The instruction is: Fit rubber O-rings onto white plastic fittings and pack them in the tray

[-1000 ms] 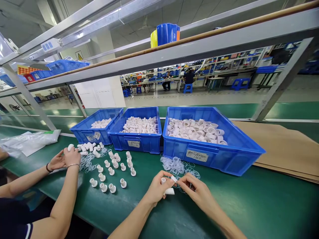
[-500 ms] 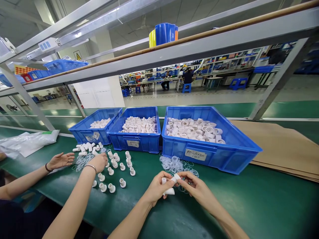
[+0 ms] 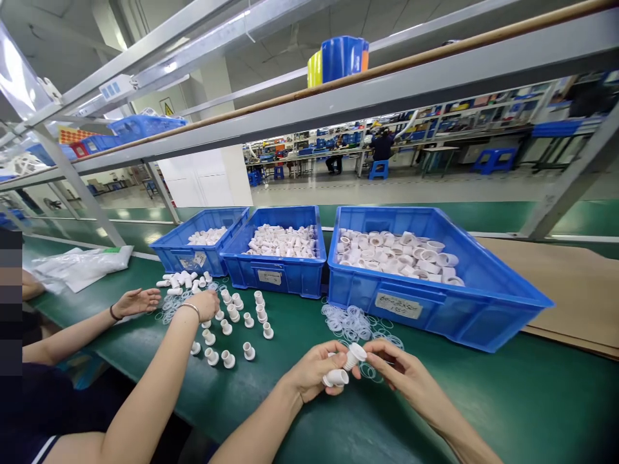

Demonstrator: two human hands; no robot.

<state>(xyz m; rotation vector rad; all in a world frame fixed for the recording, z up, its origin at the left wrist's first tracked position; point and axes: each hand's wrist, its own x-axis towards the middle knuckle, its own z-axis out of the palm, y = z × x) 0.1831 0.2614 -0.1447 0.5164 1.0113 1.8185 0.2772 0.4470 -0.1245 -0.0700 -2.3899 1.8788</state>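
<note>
White plastic fitting with a wide round collar is above the green bench, pinched in the left hand along with a white tubular plastic piece, collar outward, likely so its rim stays reachable. Right hand has thumb and fingertips bunched at that rim; can't tell if they grip. Loose clear thin rings lie just beyond, in front of the large blue plastic bin, presumably for short reach; collared white fittings stand upright to the left, wide ends down, probably for stability.
</note>
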